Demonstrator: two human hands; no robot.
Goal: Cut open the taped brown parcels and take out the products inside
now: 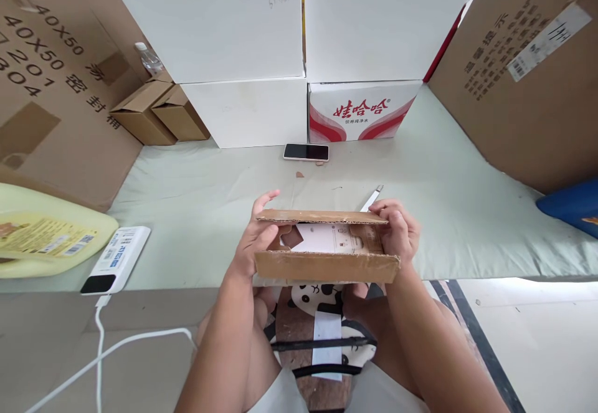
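While the left hand (250, 242) is holding one end of a cardboard box (327, 267), one finger stretching free past the far flap, the right hand (400, 231) is gripping the other end with fingers curled tight. The open box is showing something white inside, over the near edge of the table (187, 213); a phone (306, 152) is lying farther back.

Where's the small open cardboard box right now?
In the head view, the box is just below centre, held at its ends by the left hand and right hand, nearer the person than the phone.
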